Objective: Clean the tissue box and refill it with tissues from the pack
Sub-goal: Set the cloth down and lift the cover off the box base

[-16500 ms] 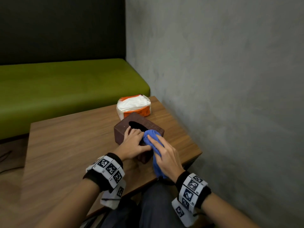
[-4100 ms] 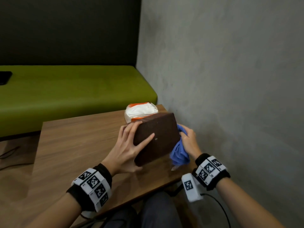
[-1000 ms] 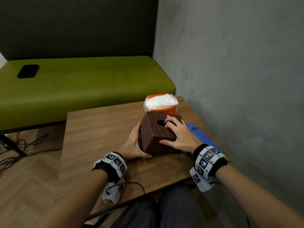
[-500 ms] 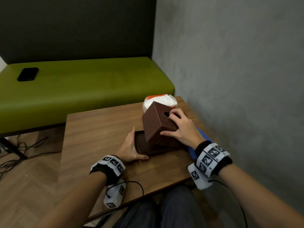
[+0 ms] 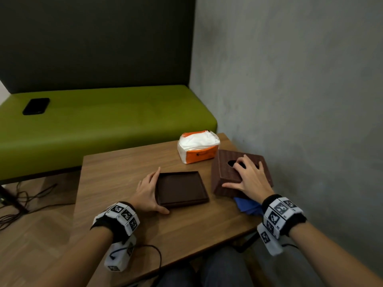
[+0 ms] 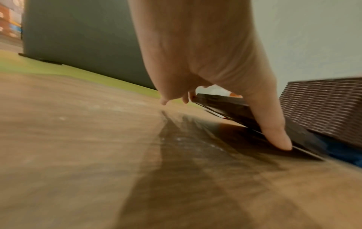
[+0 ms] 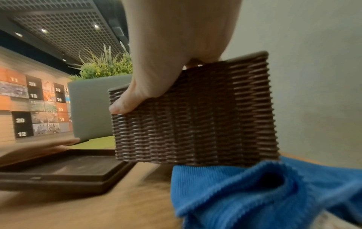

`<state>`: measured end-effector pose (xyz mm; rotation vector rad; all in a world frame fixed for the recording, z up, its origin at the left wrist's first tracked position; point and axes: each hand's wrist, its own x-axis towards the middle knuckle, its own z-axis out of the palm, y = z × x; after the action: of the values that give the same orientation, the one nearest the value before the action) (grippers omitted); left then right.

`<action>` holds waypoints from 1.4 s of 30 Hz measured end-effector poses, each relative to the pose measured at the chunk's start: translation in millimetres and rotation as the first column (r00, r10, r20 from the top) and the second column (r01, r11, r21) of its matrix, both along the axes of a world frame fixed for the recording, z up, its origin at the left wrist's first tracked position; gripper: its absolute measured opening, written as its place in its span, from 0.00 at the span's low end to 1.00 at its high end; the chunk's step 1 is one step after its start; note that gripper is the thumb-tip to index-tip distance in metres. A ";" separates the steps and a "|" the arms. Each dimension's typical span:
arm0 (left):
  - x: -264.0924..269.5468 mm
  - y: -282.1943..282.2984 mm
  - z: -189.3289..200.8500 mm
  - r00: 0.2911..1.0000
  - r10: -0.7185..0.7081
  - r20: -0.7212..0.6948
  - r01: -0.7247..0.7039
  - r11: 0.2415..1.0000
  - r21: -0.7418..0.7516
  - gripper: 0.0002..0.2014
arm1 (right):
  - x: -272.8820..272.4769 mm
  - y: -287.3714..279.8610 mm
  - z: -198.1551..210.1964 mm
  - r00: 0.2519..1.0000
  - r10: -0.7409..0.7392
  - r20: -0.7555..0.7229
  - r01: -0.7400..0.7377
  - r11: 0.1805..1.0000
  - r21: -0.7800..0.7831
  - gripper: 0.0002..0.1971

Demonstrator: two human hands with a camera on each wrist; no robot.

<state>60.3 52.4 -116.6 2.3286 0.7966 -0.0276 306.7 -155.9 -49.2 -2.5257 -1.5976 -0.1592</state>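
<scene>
The brown woven tissue box cover (image 5: 227, 172) is off its base and sits tilted at the right of the table, its near edge over the blue cloth (image 5: 246, 205). My right hand (image 5: 243, 177) grips the cover, with fingers in the top opening and the thumb on the near side (image 7: 121, 106). The flat brown base tray (image 5: 180, 188) lies empty mid-table. My left hand (image 5: 152, 189) rests against its left edge with straight fingers, and the thumb (image 6: 274, 134) presses the near edge. The orange and white tissue pack (image 5: 198, 146) lies behind them, torn open.
The wooden table (image 5: 116, 175) stands in a corner, with a grey wall (image 5: 300, 100) close on the right. A green bench (image 5: 103, 121) runs behind it, with a black phone (image 5: 36, 106) on it. Cables (image 5: 20, 204) lie on the floor at left.
My right hand lifted the cover off the base and carried it right, down onto the blue cloth. My left hand stayed on the base tray, which now lies uncovered.
</scene>
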 end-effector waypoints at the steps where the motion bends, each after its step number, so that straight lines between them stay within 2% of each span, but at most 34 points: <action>1: -4.3 2.7 -2.5 1.000 -0.007 -0.005 0.007 1.000 0.003 0.82 | -0.2 0.9 -1.5 1.000 -0.012 0.000 0.012 1.000 -0.029 0.35; 4: -17.8 6.0 -9.0 1.000 -0.021 -0.017 0.022 1.000 0.011 0.79 | -2.2 9.3 -4.2 1.000 0.003 0.009 -0.002 0.994 -0.112 0.38; 8: -35.0 11.7 -12.5 0.995 -0.044 -0.090 0.049 0.997 0.056 0.78 | -3.9 15.4 -11.7 0.994 0.097 0.050 -0.083 0.971 -0.222 0.58; 12: -56.3 24.0 -5.7 0.958 -0.053 -0.282 0.099 0.984 0.151 0.78 | -5.6 12.7 -9.1 0.990 0.124 0.065 -0.106 0.967 -0.233 0.59; 15: -66.0 27.8 10.8 0.904 -0.006 -0.429 0.113 0.968 0.225 0.69 | -13.8 13.1 6.4 0.993 0.118 0.006 -0.118 0.993 -0.022 0.49; 17: -60.0 26.2 25.0 0.917 -0.021 -0.398 0.094 0.982 0.165 0.75 | -22.6 18.9 21.4 0.986 0.136 -0.099 -0.110 0.966 0.234 0.41; 19: -38.7 17.4 39.3 0.975 -0.046 -0.216 0.054 0.998 0.034 0.78 | -36.2 28.7 33.4 0.938 0.217 -0.271 -0.064 0.875 0.479 0.38; 21: -8.7 0.6 47.4 0.999 -0.010 0.034 0.014 0.993 -0.116 0.68 | -50.1 38.3 32.1 0.851 0.291 -0.437 0.076 0.755 0.651 0.41; 22: 5.0 -10.8 51.9 0.987 0.054 0.154 -0.015 0.970 -0.241 0.60 | -58.3 41.3 28.2 0.794 0.312 -0.521 0.171 0.709 0.684 0.41; 23: 18.8 -21.7 53.1 0.957 0.168 0.239 -0.055 0.907 -0.417 0.51 | -65.7 43.5 22.1 0.723 0.313 -0.616 0.280 0.682 0.675 0.38; 24: 31.6 -31.2 53.0 0.917 0.309 0.253 -0.099 0.789 -0.607 0.41 | -71.4 45.1 15.8 0.635 0.292 -0.715 0.384 0.684 0.620 0.34; 25: 41.6 -41.2 52.8 0.885 0.411 0.219 -0.105 0.634 -0.766 0.33 | -75.5 44.6 8.0 0.540 0.250 -0.804 0.468 0.704 0.534 0.29; 26: 48.8 -48.5 50.4 0.864 0.469 0.183 -0.081 0.488 -0.869 0.27 | -77.3 42.8 1.1 0.442 0.218 -0.870 0.533 0.716 0.451 0.27; 27: 54.5 -54.1 47.1 0.849 0.502 0.166 -0.062 0.406 -0.912 0.24 | -74.7 41.4 -10.5 0.370 0.184 -0.911 0.589 0.712 0.383 0.27; 28: 57.6 -55.9 42.7 0.831 0.533 0.158 -0.075 0.388 -0.919 0.23 | -71.3 40.7 -21.9 0.331 0.158 -0.930 0.625 0.701 0.342 0.29; 29: 59.3 -57.0 40.3 0.816 0.558 0.153 -0.112 0.412 -0.904 0.23 | -70.5 38.0 -28.4 0.311 0.120 -0.943 0.654 0.693 0.304 0.32; 30: 60.3 -56.5 38.7 0.809 0.569 0.149 -0.183 0.485 -0.855 0.24 | -70.2 34.3 -32.6 0.304 0.090 -0.948 0.669 0.688 0.280 0.39; 31: 60.8 -55.4 36.8 0.816 0.559 0.144 -0.264 0.583 -0.769 0.25 | -65.4 28.8 -37.5 0.307 0.074 -0.949 0.673 0.687 0.272 0.46; 32: 59.9 -55.1 37.1 0.831 0.540 0.136 -0.335 0.680 -0.652 0.25 | -55.2 22.7 -44.4 0.308 0.076 -0.948 0.674 0.686 0.274 0.47; 34: 57.5 -53.4 38.2 0.861 0.492 0.128 -0.395 0.806 -0.440 0.25 | -45.3 12.2 -40.3 0.256 0.089 -0.963 0.717 0.650 0.251 0.33; 35: 56.7 -54.3 39.9 0.876 0.466 0.121 -0.392 0.837 -0.383 0.26 | -40.0 7.9 -40.8 0.235 0.085 -0.968 0.732 0.640 0.234 0.26; 36: 56.8 -55.0 41.6 0.890 0.442 0.110 -0.382 0.857 -0.345 0.27 | -35.2 5.3 -41.7 0.249 0.070 -0.966 0.717 0.657 0.233 0.24; 37: 58.0 -56.2 42.2 0.904 0.415 0.098 -0.370 0.878 -0.305 0.28 | -33.4 2.6 -40.9 0.299 0.025 -0.954 0.671 0.706 0.229 0.24; 39: 59.8 -56.2 40.7 0.929 0.367 0.058 -0.348 0.914 -0.207 0.28 | -30.4 -1.8 -43.2 0.450 -0.047 -0.892 0.502 0.839 0.210 0.21; 41: 58.5 -53.5 42.5 0.939 0.342 0.015 -0.338 0.933 -0.124 0.24 | -27.9 -5.8 -44.4 0.568 -0.068 -0.820 0.387 0.902 0.193 0.13; 42: 56.8 -51.0 44.2 0.938 0.345 -0.004 -0.344 0.934 -0.093 0.22 | -24.8 -6.8 -46.2 0.597 -0.061 -0.800 0.354 0.915 0.194 0.12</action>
<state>117.1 1.5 -72.4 2.0703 1.1624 0.1015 281.8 -162.7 -95.4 -2.0241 -0.8141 0.5467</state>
